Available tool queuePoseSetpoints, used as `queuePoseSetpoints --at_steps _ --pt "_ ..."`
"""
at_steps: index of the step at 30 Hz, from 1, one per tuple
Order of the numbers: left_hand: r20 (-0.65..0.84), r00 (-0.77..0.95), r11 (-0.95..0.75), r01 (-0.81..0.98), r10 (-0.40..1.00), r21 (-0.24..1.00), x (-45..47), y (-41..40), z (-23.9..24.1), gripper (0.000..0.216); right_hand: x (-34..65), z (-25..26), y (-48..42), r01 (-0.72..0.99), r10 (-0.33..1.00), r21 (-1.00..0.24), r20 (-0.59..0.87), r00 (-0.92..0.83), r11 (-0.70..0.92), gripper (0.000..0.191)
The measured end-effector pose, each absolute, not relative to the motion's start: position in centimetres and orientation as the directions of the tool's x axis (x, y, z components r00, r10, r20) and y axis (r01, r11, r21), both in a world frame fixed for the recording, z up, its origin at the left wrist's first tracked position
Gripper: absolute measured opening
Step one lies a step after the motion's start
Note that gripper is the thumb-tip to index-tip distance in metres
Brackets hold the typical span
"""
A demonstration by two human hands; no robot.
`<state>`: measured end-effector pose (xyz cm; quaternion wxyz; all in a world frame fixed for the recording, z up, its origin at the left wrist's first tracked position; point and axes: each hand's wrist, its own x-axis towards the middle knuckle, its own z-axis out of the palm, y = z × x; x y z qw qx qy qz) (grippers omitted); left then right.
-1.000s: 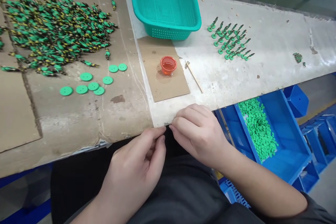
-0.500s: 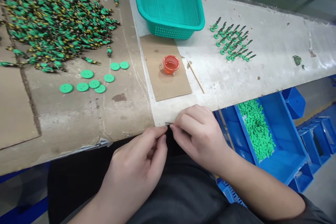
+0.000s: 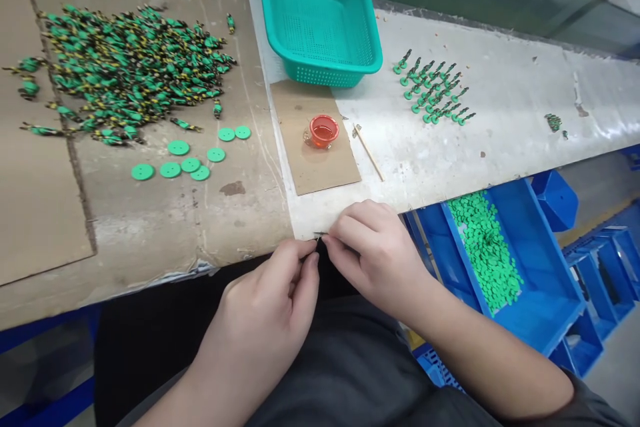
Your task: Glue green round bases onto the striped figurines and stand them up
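Observation:
At the table's front edge, my left hand [image 3: 267, 310] and my right hand [image 3: 375, 250] meet fingertip to fingertip, both closed in a pinch. A tiny dark, thin piece [image 3: 319, 234] shows between them, at the tips of my right fingers. What my left thumb and forefinger hold is hidden. Just beyond the hands, a small red cup [image 3: 324, 132] of clear liquid stands on a piece of cardboard [image 3: 327, 173]. A thin wooden stick [image 3: 369, 153] lies to its right. Several flat green discs with small holes [image 3: 170, 169] lie to the left.
A heap of green, black and yellow figurines [image 3: 135, 67] covers the left side. A green plastic basket [image 3: 325, 60] stands at the back. Several figurines on green bases [image 3: 433, 88] stand in rows to the right. Below the edge, a blue bin [image 3: 545, 280] holds small green pieces [image 3: 485, 247].
The camera view has shifted slightly, so the table's things appear a little displaced. Both hands stay pinched together in nearly the same spot, with the dark piece between them.

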<state>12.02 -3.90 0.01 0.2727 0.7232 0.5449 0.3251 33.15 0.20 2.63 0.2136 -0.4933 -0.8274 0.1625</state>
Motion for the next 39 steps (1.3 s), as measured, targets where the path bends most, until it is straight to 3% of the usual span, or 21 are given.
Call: queuePoseSetpoints --at_steps 10,21,28,39 --pt "0.121 0.127 -0.172 0.558 0.984 0.812 12.48 -4.12 -0.14 0.006 33.24 2.49 0.39 0.752 0.896 -0.487 0.218 -0.387 0.444 0.034" --pt "-0.136 0.07 0.099 0.386 0.988 0.917 12.59 -4.44 -0.65 0.014 33.16 2.67 0.49 0.722 0.883 -0.515 0.188 -0.43 0.461 0.035" --pt "-0.059 0.053 0.03 0.432 0.997 0.902 12.56 -4.26 -0.29 0.008 33.19 2.79 0.63 0.7 0.908 -0.582 0.207 -0.363 0.413 0.033" --pt "0.09 0.114 -0.139 0.558 0.989 0.818 12.34 -4.08 -0.28 0.012 33.06 2.46 0.03 0.741 0.912 -0.534 0.206 -0.355 0.408 0.033"
